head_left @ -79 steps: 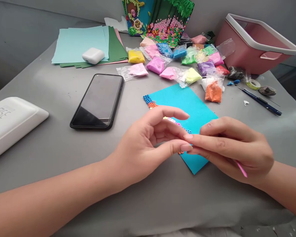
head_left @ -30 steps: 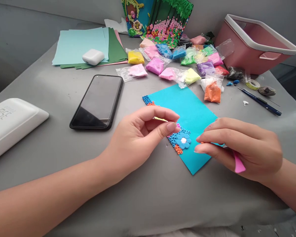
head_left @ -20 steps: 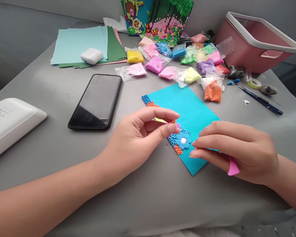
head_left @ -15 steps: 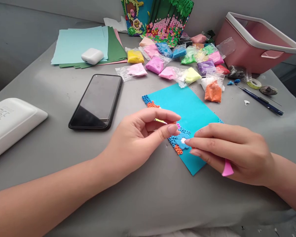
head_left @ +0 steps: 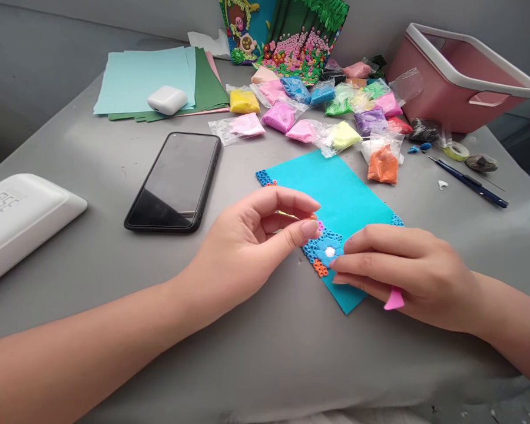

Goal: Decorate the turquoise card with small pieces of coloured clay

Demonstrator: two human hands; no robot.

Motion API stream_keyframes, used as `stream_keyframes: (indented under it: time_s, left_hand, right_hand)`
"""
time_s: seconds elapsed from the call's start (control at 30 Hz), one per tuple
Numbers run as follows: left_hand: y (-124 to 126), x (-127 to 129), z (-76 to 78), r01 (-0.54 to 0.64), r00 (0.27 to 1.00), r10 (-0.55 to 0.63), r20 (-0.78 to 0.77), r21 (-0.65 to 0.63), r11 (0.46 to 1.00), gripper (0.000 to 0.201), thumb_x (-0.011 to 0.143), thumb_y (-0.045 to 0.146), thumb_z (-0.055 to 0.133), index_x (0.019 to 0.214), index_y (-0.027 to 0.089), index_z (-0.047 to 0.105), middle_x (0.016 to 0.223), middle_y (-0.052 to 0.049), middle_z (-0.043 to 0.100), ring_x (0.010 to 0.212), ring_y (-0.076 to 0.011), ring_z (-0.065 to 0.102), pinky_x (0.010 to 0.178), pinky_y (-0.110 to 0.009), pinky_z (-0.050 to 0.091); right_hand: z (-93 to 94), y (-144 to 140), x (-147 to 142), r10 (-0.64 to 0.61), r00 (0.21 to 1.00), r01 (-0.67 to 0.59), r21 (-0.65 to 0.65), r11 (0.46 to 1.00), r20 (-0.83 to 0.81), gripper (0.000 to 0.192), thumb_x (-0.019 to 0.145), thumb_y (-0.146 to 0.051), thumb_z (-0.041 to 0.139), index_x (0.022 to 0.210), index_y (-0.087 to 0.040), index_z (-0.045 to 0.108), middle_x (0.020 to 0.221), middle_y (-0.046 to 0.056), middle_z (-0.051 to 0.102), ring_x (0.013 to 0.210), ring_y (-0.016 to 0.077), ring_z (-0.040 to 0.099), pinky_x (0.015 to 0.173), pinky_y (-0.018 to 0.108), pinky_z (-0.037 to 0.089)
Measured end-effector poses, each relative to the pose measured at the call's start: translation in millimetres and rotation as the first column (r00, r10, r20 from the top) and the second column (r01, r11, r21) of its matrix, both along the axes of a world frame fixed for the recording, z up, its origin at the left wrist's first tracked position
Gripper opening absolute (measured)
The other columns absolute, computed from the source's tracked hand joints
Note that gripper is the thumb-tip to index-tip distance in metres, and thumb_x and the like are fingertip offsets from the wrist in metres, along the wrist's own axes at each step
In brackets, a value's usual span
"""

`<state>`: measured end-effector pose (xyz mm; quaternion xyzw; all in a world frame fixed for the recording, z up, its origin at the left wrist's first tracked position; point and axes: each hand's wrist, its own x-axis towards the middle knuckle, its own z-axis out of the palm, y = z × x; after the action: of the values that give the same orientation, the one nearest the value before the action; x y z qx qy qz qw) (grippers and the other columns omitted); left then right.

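Note:
A turquoise sheet (head_left: 331,182) lies slantwise on the table, with small blue and orange clay rings along its edge. On its near left part sits a blue clay flower (head_left: 325,243) with a white centre. My right hand (head_left: 406,271) is closed around a pink clay tool (head_left: 394,298), whose flared end sticks out below the fingers. Its fingertips touch the flower's lower right petals. My left hand (head_left: 256,247) curves over the sheet's left edge, thumb and index finger apart, with nothing visible between them. It hides part of the decorated edge.
Several bags of coloured clay (head_left: 295,131) lie behind the sheet, near a pink bin (head_left: 450,88). A phone (head_left: 174,182) and a white power bank (head_left: 26,221) are on the left. A dark blue pen-like tool (head_left: 468,182) lies at right.
My right hand has shifted slightly left and down along the flower, and the pink tool has moved with it. More of the flower's white centre shows. My left hand stays nearly still.

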<state>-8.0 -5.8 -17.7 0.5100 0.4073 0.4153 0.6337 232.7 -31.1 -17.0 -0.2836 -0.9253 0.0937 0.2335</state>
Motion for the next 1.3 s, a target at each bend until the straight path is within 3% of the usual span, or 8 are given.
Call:
stream_keyframes:
  time_s: [0.17, 0.33, 0.57, 0.7, 0.87, 1.13, 1.23, 1.3]
  left_hand:
    - [0, 0, -0.5, 0.002, 1.000, -0.002, -0.009, -0.007, 1.000, 0.021, 0.080, 0.028, 0.090, 0.092, 0.021, 0.074, 0.092, 0.005, 0.075, 0.088, -0.0073, 0.074, 0.078, -0.010, 0.061]
    - [0, -1, -1.2, 0.010, 1.000, -0.010, -0.021, 0.010, 1.000, 0.021, 0.081, 0.028, 0.089, 0.093, 0.021, 0.073, 0.094, 0.005, 0.074, 0.087, -0.0073, 0.074, 0.077, -0.011, 0.062]
    - [0, -1, -5.6, 0.045, 0.998, -0.042, -0.042, 0.069, 0.997, 0.015, 0.089, 0.025, 0.081, 0.098, 0.020, 0.070, 0.093, 0.005, 0.073, 0.088, -0.0068, 0.074, 0.079, -0.012, 0.062]
    - [-2, 1, -8.8, 0.069, 0.997, -0.065, -0.040, 0.104, 0.992, 0.011, 0.092, 0.021, 0.076, 0.099, 0.019, 0.068, 0.094, 0.005, 0.069, 0.088, -0.0057, 0.074, 0.081, -0.012, 0.063]
    - [-2, 2, -9.3, 0.140, 0.990, -0.138, -0.031, 0.101, 0.985, 0.010, 0.094, 0.020, 0.072, 0.100, 0.019, 0.065, 0.094, 0.004, 0.068, 0.088, -0.0071, 0.075, 0.082, -0.015, 0.064]
    - [-2, 1, -9.0, 0.266, 0.962, -0.256, -0.098, 0.111, 0.958, 0.009, 0.094, 0.020, 0.068, 0.103, 0.017, 0.065, 0.098, 0.001, 0.068, 0.091, -0.0109, 0.072, 0.085, -0.023, 0.065]
    - [-3, 1, -8.6, 0.301, 0.951, -0.289, -0.106, 0.122, 0.946, 0.010, 0.094, 0.019, 0.067, 0.104, 0.017, 0.065, 0.098, 0.000, 0.069, 0.092, -0.0124, 0.071, 0.084, -0.025, 0.064]
    - [-3, 0, -8.1, 0.292, 0.954, -0.281, -0.102, 0.117, 0.949, 0.011, 0.094, 0.020, 0.067, 0.104, 0.017, 0.066, 0.097, 0.000, 0.069, 0.093, -0.0123, 0.071, 0.085, -0.024, 0.064]
  right_hand:
    - [-6.0, 0, 4, 0.012, 1.000, -0.011, -0.035, 0.999, 0.026, 0.031, 0.093, -0.003, 0.062, 0.116, -0.022, 0.071, 0.107, 0.005, 0.071, 0.079, 0.0133, 0.067, 0.064, 0.025, 0.050]
    - [-3.1, 1, 0, 0.002, 1.000, -0.002, -0.009, 1.000, 0.026, 0.019, 0.098, -0.012, 0.063, 0.112, -0.021, 0.071, 0.102, 0.004, 0.072, 0.077, 0.0123, 0.068, 0.062, 0.024, 0.050]
    - [2.2, -2, -3, -0.156, 0.980, 0.173, -0.150, 0.973, 0.120, 0.030, 0.099, -0.023, 0.065, 0.129, -0.025, 0.064, 0.111, 0.005, 0.067, 0.087, 0.0166, 0.069, 0.073, 0.030, 0.056]
    - [4.2, -1, -5, -0.231, 0.957, 0.264, -0.200, 0.944, 0.173, 0.038, 0.095, -0.028, 0.070, 0.133, -0.028, 0.062, 0.113, 0.005, 0.064, 0.085, 0.0165, 0.066, 0.061, 0.028, 0.053]
    - [6.8, 2, -8, -0.288, 0.936, 0.336, -0.273, 0.901, 0.203, 0.042, 0.092, -0.030, 0.073, 0.132, -0.032, 0.060, 0.116, 0.003, 0.061, 0.083, 0.0156, 0.066, 0.059, 0.026, 0.053]
    - [10.5, 11, -10, -0.348, 0.887, 0.428, -0.261, 0.865, 0.303, 0.053, 0.082, -0.042, 0.085, 0.129, -0.031, 0.063, 0.114, 0.003, 0.062, 0.082, 0.0182, 0.066, 0.061, 0.030, 0.052]
    - [12.8, 13, -9, -0.374, 0.902, 0.416, -0.208, 0.885, 0.215, 0.063, 0.074, -0.052, 0.090, 0.126, -0.026, 0.066, 0.110, 0.005, 0.062, 0.086, 0.0209, 0.066, 0.062, 0.031, 0.051]
    - [16.3, 11, -7, -0.369, 0.927, 0.375, -0.189, 0.907, 0.067, 0.042, 0.081, -0.056, 0.083, 0.105, -0.024, 0.070, 0.098, 0.004, 0.061, 0.080, 0.0189, 0.063, 0.062, 0.032, 0.049]
